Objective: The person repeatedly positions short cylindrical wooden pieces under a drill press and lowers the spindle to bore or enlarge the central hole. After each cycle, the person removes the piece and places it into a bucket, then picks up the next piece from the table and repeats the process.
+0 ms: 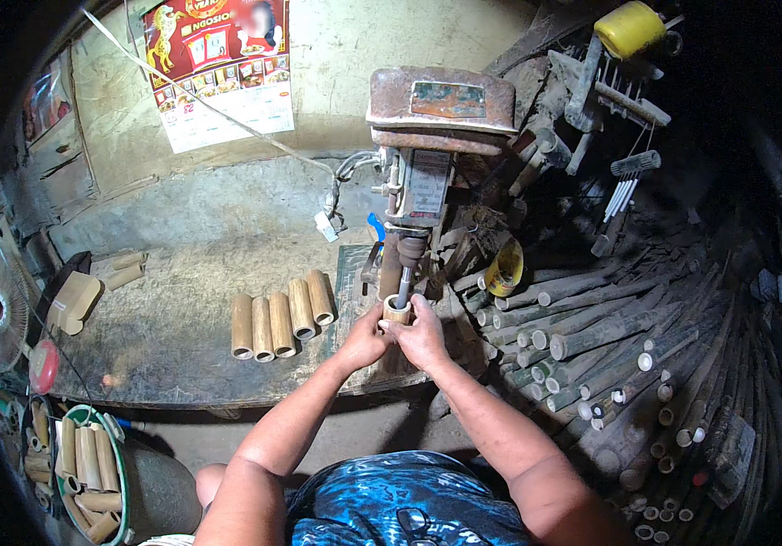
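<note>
A short bamboo tube (396, 311) stands upright under the drill press (441, 109), with its open end facing up. My left hand (365, 340) grips it from the left, and my right hand (422, 335) closes round it from the right. The drill press's metal bit (405, 287) reaches down to the tube's mouth; how deep it goes I cannot tell. To the left, several cut bamboo tubes (281, 317) lie side by side in a slanted row on the worktable.
The wooden worktable (172, 364) runs along the wall. A bucket (159, 473) of cut bamboo stands at lower left, below a fan (0, 314). Long bamboo poles (582, 341) are piled on the right near a yellow container (504, 268). A cable (218, 109) hangs across the wall calendar (223, 73).
</note>
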{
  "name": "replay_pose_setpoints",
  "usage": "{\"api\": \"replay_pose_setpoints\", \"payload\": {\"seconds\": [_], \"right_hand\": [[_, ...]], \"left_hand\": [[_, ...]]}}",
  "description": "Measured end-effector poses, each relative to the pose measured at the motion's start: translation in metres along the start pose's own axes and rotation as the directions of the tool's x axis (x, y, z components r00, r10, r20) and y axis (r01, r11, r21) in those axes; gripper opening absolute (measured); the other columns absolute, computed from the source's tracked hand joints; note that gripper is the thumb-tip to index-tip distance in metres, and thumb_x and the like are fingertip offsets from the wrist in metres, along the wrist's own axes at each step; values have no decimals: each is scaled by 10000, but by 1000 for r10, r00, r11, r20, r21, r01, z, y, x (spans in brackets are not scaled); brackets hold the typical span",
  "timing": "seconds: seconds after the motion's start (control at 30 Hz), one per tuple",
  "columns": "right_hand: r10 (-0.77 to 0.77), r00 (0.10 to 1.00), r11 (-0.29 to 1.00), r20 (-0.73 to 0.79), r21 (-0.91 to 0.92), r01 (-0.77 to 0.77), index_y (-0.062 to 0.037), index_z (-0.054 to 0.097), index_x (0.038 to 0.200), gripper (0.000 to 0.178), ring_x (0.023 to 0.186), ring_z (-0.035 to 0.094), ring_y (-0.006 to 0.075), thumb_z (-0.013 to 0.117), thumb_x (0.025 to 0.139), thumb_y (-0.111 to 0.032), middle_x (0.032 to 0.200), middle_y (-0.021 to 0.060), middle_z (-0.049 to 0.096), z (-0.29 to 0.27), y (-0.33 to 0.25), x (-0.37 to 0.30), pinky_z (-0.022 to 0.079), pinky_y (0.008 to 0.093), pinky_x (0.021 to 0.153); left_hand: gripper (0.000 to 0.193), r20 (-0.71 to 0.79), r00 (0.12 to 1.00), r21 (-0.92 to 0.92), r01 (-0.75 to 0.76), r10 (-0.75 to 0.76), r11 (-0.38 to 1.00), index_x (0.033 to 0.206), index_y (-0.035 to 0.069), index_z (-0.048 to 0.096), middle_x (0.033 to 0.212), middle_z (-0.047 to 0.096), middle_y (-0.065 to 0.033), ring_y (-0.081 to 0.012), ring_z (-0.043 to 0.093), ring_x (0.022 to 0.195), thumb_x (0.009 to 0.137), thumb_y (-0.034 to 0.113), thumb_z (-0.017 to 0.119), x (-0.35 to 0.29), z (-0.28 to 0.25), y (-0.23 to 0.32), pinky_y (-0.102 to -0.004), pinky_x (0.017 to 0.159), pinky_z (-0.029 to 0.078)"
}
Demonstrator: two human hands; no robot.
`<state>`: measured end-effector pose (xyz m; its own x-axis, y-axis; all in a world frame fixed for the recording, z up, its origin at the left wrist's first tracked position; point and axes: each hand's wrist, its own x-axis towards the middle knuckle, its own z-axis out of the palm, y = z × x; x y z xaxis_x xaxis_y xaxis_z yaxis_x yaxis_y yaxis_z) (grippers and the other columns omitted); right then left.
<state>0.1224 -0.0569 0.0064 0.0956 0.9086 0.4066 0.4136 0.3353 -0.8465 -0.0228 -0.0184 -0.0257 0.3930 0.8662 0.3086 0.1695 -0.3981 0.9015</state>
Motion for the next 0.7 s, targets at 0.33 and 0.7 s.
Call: {"api": "replay_pose_setpoints", "payload": {"seconds": [0.33,0.7], "right_hand": [[-24,997,999,-69,30,26,-6,542,1227,574,1033,621,181,855,756,-101,1084,111,649,-10,-5,3,499,342,921],[-31,996,992,-86,119,41,-14,506,1220,504,1058,600,152,778,798,31,1116,79,618,7,1,5,489,311,927]], "left_hand": [[560,32,995,20,-91,90,996,1377,30,504,1284,633,-205,-303,614,1189,853,114,683,8,3,17,-391,1018,468],[553,142,989,-21,-36,39,999,1410,14,477,1347,598,-148,-219,550,1237,889,81,647,11,-16,24,-366,1060,435]]}}
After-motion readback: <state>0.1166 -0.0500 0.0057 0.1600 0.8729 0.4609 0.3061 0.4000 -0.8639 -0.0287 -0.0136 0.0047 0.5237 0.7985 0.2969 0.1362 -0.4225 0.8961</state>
